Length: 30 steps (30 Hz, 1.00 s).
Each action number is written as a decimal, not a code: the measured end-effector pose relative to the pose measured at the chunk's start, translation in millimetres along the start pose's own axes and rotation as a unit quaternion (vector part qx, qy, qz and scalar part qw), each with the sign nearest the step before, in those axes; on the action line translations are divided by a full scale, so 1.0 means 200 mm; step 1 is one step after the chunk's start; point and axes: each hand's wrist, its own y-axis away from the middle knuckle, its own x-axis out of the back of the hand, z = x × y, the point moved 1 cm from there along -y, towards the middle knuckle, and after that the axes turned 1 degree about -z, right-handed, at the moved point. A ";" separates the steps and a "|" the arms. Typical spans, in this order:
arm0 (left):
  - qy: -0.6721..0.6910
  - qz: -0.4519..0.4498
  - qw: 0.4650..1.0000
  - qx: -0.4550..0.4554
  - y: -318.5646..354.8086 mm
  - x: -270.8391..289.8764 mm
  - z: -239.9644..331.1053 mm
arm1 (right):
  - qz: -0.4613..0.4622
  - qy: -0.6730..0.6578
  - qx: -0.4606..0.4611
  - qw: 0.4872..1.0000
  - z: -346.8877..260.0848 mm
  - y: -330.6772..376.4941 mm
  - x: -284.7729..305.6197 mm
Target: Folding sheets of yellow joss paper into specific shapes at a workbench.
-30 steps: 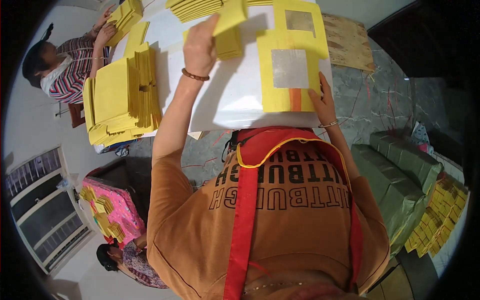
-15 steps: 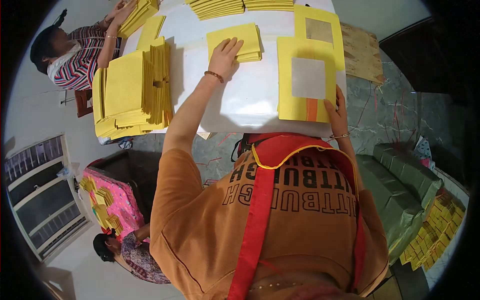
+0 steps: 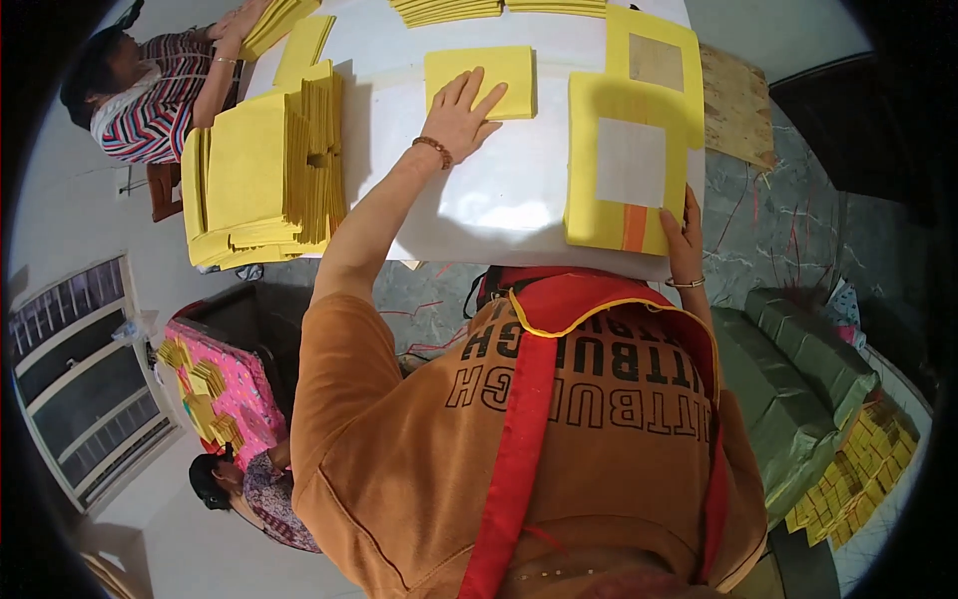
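Left hand's (image 3: pixel 461 122) flat, fingers spread, gripping nothing, on the folded yellow paper stack (image 3: pixel 512 76) at upper middle; pushing sideways could skew it. Right hand's (image 3: pixel 685 240) loosely curled by the grey-squared yellow sheet (image 3: pixel 631 165), right side, grip unclear; a bump might shift that. Stack's squarer than half a second ago.

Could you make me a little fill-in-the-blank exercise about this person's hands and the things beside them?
1. The left hand rests on a small stack coloured ____.
2. A brown bracelet circles the ____ wrist.
3. The stripe below the nearer grey square is ____.

Missing words: yellow; left; orange.
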 end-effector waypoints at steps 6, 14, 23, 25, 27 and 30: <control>-0.042 -0.035 0.998 0.010 -0.01 0.01 -0.01 | 0.023 0.035 -0.008 0.999 -0.03 0.00 0.02; -0.061 -0.028 0.998 0.015 -0.02 0.02 0.02 | 0.036 -0.033 0.004 0.999 0.03 -0.05 0.05; -0.005 -0.062 0.996 0.070 -0.03 0.08 0.04 | 0.077 0.336 0.250 0.905 -0.15 -0.13 0.07; 0.034 -0.011 0.997 0.066 -0.02 0.08 0.06 | 0.014 0.392 0.302 0.869 -0.17 -0.15 0.06; 0.034 0.027 0.998 0.052 -0.05 0.12 0.12 | 0.013 0.393 0.277 0.876 -0.16 -0.14 0.05; 0.073 0.090 0.993 0.026 -0.09 0.23 0.31 | 0.010 0.389 0.257 0.885 -0.16 -0.14 0.04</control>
